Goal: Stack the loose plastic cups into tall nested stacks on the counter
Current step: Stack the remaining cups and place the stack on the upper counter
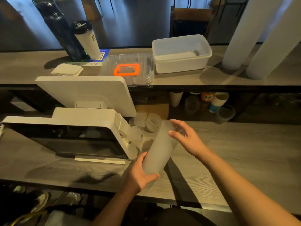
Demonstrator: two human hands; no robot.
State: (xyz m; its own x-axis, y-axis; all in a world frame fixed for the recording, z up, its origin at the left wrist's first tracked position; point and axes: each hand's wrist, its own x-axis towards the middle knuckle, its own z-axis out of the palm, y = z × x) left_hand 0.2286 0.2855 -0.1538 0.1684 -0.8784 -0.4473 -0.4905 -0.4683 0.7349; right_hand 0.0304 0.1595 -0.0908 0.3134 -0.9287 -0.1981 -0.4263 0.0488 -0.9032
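Cup stack [160, 147]: frosted, nested, tilted, held above the table [244, 152] between both hands. Left hand [140, 175] grips the low end, fingers [151, 176] and thumb curled round it. Right hand [185, 137] is at the high end, fingers [175, 133] curved over the rim, touching it.

Containers: white tub [181, 53] on the raised shelf beyond the right fingers, contents not discernible. Clear lid with orange frame [127, 70] just left of the tub. Under the shelf, assorted cups [218, 101], some paper, some clear.

Around: loose cups [152, 123] lie just beyond the stack's high end, wedged against the POS terminal [73, 128], which blocks everything left of the left fingers. Two tall white cup columns [254, 38] stand well beyond and right of the right fingers. Dark bottle [60, 28], lidded tumbler [87, 39] and napkins [67, 69] are far beyond the left fingers.
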